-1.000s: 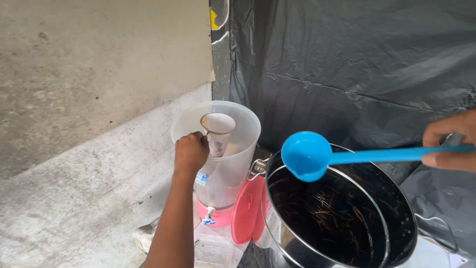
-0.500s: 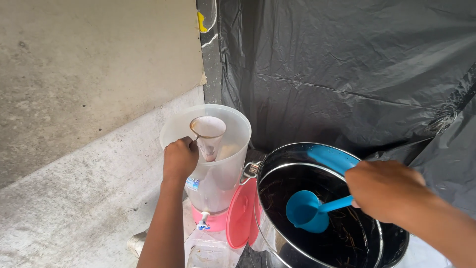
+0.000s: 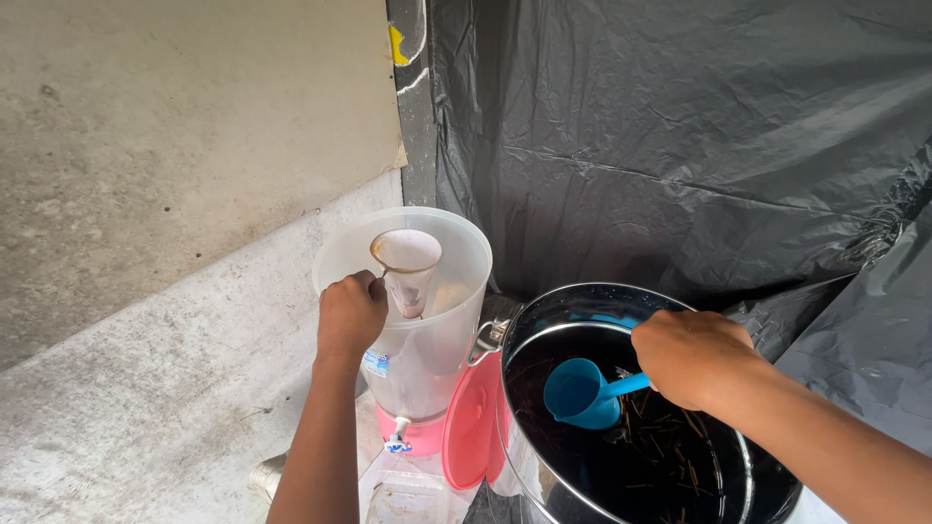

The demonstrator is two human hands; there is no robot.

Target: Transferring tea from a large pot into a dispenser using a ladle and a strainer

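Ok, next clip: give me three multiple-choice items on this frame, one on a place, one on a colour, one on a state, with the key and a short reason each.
1. Where is the bowl of the ladle?
A. Down inside the steel pot
B. Over the clear dispenser
C. On the concrete ledge

2. What colour is the lid leaning between dispenser and pot?
A. Black
B. Pink
C. Yellow

3. How is the cloth strainer kept in place?
A. It lies on the ledge
B. It floats in the pot
C. The left hand holds it over the dispenser's open top

Key: 1 A, the blue bowl sits low in the dark liquid, its handle in the right hand. 2 B, the round lid on edge is pink. 3 C, the fingers grip its handle at the rim.
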